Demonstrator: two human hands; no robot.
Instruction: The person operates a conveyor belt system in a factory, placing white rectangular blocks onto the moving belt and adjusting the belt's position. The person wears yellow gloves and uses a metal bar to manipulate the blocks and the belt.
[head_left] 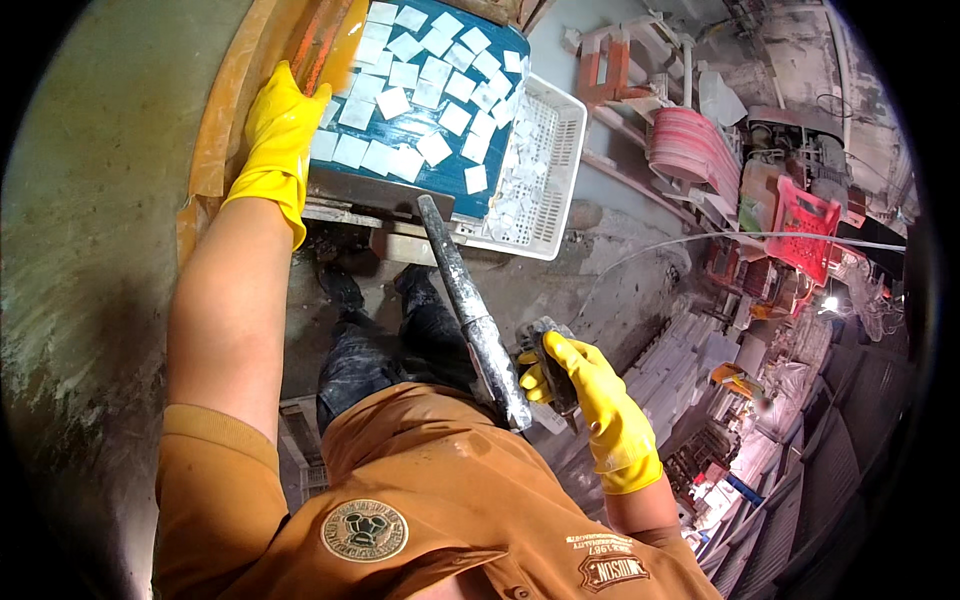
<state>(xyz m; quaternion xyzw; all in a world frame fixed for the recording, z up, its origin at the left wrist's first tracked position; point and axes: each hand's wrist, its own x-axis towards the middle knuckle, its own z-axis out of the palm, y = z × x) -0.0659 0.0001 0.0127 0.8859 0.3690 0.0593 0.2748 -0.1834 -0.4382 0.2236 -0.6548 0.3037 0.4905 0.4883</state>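
Right hand (590,395), yellow-gloved, grips one long grey tool (472,315); left hand (283,125) lies open, flat on the blue board's (455,165) left edge among too many white tiles (393,102) to count.

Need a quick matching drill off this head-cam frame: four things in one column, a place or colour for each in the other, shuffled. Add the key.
Things:
1. left hand
2. right hand
3. white basket
4. red crate

Places or colours:
A. far right, among the clutter
B. beside the blue board, full of small white pieces
C. on the board's left edge, by the white tiles
D. low, gripping the grey tool

Pairs: 1-C, 2-D, 3-B, 4-A
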